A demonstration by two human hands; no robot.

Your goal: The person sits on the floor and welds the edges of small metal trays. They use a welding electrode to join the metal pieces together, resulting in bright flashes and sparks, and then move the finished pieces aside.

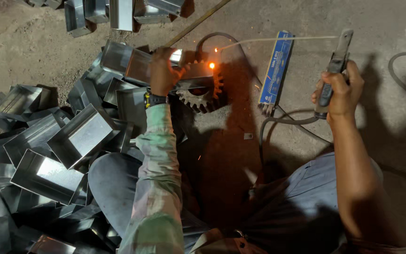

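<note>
My left hand (163, 71) grips a shiny sheet-metal box (137, 63) and holds it on a large toothed gear (198, 96) lying on the floor. My right hand (338, 89) is closed around a welding electrode holder (335, 63). A long thin electrode rod (278, 39) runs left from the holder. Its tip glows orange at a bright spot (211, 65) on the box's edge, with small sparks around it.
Several shiny metal boxes (78, 134) are heaped on the left and more lie at the top (118, 11). A blue electrode packet (275, 68) lies on the concrete floor. A welding cable (285, 121) loops past my knees (113, 178).
</note>
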